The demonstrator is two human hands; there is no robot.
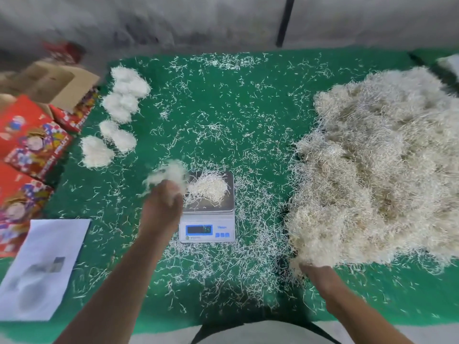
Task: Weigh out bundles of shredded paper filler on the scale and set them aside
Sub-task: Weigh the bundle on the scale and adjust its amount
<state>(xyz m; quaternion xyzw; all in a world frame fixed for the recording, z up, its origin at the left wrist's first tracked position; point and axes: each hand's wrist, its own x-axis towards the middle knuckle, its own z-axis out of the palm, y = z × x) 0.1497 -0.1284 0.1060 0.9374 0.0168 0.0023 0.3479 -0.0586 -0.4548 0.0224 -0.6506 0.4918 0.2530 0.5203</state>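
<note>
A small digital scale (207, 229) stands mid-table with a little heap of shredded paper (207, 188) on its steel pan. My left hand (162, 203) grips a blurred bundle of shredded paper (167, 175) just left of the pan, above the table. My right hand (316, 275) reaches into the near edge of the big pile of shredded paper (377, 170) on the right; its fingers are buried in the shreds. Several weighed bundles (116, 117) lie in a row at the far left of the green table (223, 115).
Red printed boxes (32, 145) and an open cardboard box (49, 83) crowd the left edge. A white sheet of paper (42, 266) lies at the near left. Loose shreds cover the green surface around the scale.
</note>
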